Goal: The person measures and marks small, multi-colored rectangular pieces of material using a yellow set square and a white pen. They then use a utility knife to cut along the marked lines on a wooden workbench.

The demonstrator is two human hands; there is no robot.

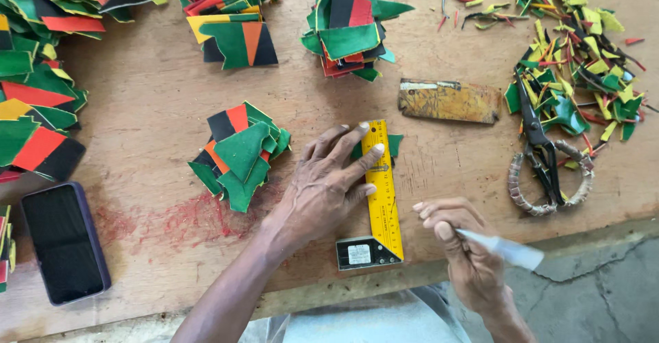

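Note:
My left hand (pixel 326 182) lies flat on a yellow try square (pixel 382 199), pressing it onto a green piece (pixel 394 142) that shows just past the ruler's right edge near its top. The square's black stock (pixel 360 252) rests near the table's front edge. My right hand (pixel 461 247) hovers to the right of the ruler, gripping a white pen-like tool (pixel 504 248) that points toward the ruler.
Piles of green, red, black and yellow cut pieces (pixel 240 154) lie to the left and along the back. Black scissors (pixel 542 161) with wrapped handles, a scrap heap (pixel 583 75), a rusty flat metal piece (pixel 449 101) and a phone (pixel 64 242) lie on the wooden table (pixel 151 103).

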